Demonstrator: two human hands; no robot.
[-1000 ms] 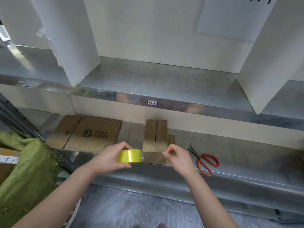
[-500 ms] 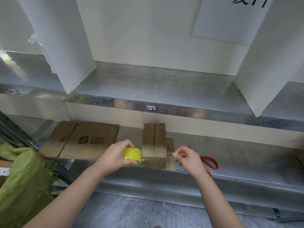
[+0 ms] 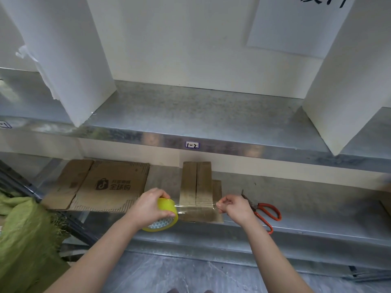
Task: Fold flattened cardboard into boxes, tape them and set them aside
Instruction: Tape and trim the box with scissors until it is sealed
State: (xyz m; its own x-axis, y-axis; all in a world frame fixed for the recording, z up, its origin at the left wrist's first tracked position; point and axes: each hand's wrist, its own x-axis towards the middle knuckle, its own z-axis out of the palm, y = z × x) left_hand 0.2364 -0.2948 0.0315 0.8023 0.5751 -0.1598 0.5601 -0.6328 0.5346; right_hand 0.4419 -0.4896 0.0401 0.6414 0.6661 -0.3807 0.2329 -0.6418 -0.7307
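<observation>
Left hand [image 3: 148, 206] grips yellow tape roll [image 3: 164, 216]; right hand [image 3: 234, 209] pinches clear strip end [image 3: 215, 205], stretched taut across folded brown cardboard box [image 3: 196, 185] for seam sealing.

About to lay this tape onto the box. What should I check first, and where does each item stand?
1. Grip: left hand grips the tape roll, right hand pinches the free end: ok.
2. Tension: tape strip stretched straight between the hands: ok.
3. Flaps: box closed, flaps meeting at the centre seam: ok.
4. Strip running along the seam: not ok, it crosses it.
5. Strip touching the cardboard: cannot tell.
6. Cutter ready: scissors lie on the shelf beside the right hand: ok.
</observation>
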